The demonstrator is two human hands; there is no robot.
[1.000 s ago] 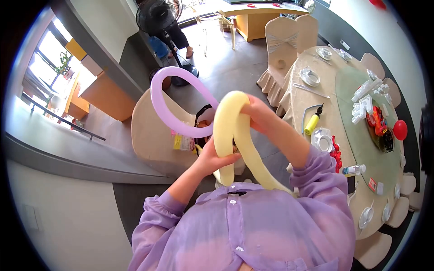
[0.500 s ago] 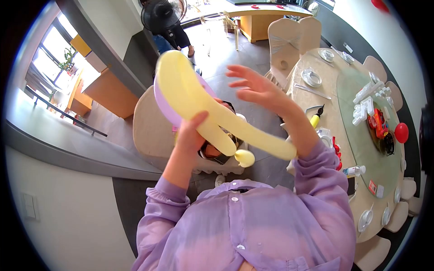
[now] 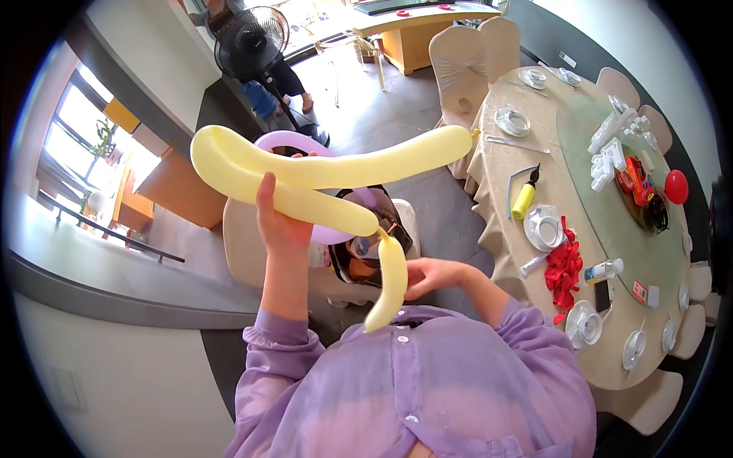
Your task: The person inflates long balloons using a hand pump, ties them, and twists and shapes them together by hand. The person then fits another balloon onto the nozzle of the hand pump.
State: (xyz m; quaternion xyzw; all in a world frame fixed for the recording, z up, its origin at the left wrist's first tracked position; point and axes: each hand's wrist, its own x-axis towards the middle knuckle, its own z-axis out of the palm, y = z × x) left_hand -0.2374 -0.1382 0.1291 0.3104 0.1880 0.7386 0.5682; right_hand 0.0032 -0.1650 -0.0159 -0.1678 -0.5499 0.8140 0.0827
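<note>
My left hand (image 3: 284, 221) is wrapped round a long yellow modelling balloon (image 3: 366, 162), with the thumb over its near side. The balloon is folded back at the left into two long lengths. From the twist at the lower length's end hangs a short curved segment (image 3: 391, 278). My right hand (image 3: 435, 276) is low in front of my shirt, its curled fingers beside that segment; the fingertips are partly hidden. Behind the yellow balloon is a purple balloon ring (image 3: 328, 233), partly covered; I cannot tell whether my left hand touches it.
Below the balloons an open bag (image 3: 359, 269) rests on a cloth-covered chair (image 3: 243, 244). To the right, the round table (image 3: 496, 183) bears a yellow hand pump (image 3: 524, 200), red balloons (image 3: 563, 267), a bottle (image 3: 603, 271) and dishes. A fan (image 3: 252, 43) and a person stand ahead.
My right hand has come down from above the balloon to its short end segment. The yellow balloon has swung, so its long end now points up to the right. The view has shifted slightly.
</note>
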